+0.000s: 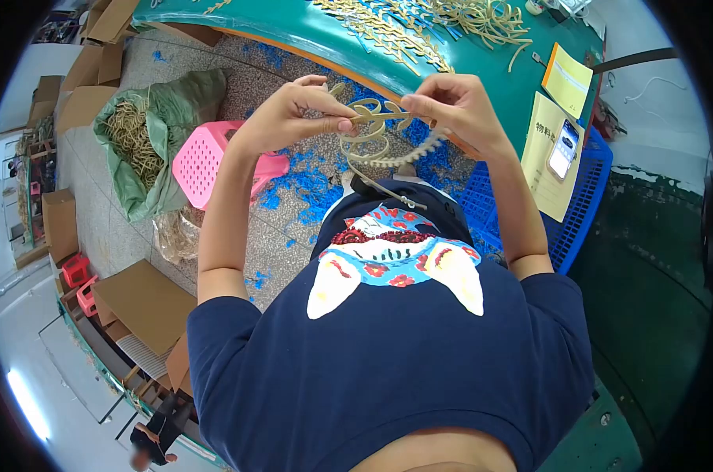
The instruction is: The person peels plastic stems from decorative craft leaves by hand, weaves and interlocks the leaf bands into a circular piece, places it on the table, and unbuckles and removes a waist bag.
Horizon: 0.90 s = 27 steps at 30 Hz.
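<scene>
A tan-gold strip with leaf-shaped cut-outs (381,116) is stretched between my two hands, above my lap. My left hand (305,114) pinches its left part between thumb and fingers. On the other side, the closed fingers of my right hand (457,110) grip its right end. Below hang loose curled tan bands (364,148) and a toothed band (415,153); whether they join the held strip I cannot tell. Similar leafy strips (388,39) lie in a pile on the green table (293,20) beyond my hands.
A green sack (187,98) full of tan strips and a pink stool (207,161) stand at left. Blue scraps (301,189) litter the floor. At right, a phone (563,149) lies on a yellow paper folder (541,189) over a blue crate (580,208). Another person (160,433) is far off.
</scene>
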Each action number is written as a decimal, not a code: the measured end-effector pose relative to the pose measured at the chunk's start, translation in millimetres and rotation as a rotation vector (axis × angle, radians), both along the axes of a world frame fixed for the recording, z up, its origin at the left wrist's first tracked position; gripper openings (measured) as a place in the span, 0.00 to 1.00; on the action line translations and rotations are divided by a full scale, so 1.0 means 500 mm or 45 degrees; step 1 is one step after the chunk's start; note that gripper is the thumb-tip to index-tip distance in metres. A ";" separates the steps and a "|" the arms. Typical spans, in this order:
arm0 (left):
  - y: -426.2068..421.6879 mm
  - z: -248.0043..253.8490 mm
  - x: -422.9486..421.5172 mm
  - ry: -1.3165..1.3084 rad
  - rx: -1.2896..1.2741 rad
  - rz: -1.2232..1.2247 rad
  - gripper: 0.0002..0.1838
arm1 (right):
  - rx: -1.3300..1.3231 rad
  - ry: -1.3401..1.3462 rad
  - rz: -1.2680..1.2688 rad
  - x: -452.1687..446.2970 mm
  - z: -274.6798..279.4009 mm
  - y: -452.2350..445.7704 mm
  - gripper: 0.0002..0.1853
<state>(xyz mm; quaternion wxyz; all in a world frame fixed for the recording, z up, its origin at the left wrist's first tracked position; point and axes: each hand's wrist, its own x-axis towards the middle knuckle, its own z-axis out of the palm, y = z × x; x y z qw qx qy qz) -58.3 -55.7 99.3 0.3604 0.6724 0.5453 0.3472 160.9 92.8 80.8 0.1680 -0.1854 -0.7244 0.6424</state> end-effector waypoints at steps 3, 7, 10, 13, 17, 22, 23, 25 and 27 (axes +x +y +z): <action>-0.004 -0.015 0.000 -0.023 0.034 0.024 0.07 | 0.243 -0.016 0.030 0.014 0.052 -0.013 0.09; -0.008 -0.021 0.001 -0.056 0.014 0.093 0.08 | 0.505 0.015 0.076 0.025 0.080 -0.022 0.08; -0.012 -0.012 0.008 -0.162 0.082 0.055 0.08 | 0.458 0.000 0.036 0.023 0.081 -0.014 0.08; -0.012 -0.002 0.014 -0.163 0.125 0.004 0.07 | 0.402 -0.024 0.040 0.015 0.073 0.002 0.08; -0.012 0.006 0.015 -0.155 0.128 -0.043 0.06 | 0.350 -0.012 0.068 0.007 0.064 0.009 0.08; -0.012 0.021 0.023 -0.173 0.133 -0.088 0.05 | 0.252 -0.085 0.148 -0.001 0.058 0.011 0.06; -0.010 0.021 0.024 -0.184 0.133 -0.110 0.05 | 0.224 -0.100 0.161 -0.003 0.057 0.010 0.06; -0.007 0.021 0.023 -0.215 0.137 -0.167 0.05 | 0.192 -0.067 0.317 -0.009 0.049 0.017 0.06; -0.005 0.024 0.023 -0.254 0.072 -0.203 0.05 | 0.171 -0.031 0.424 -0.009 0.039 0.017 0.07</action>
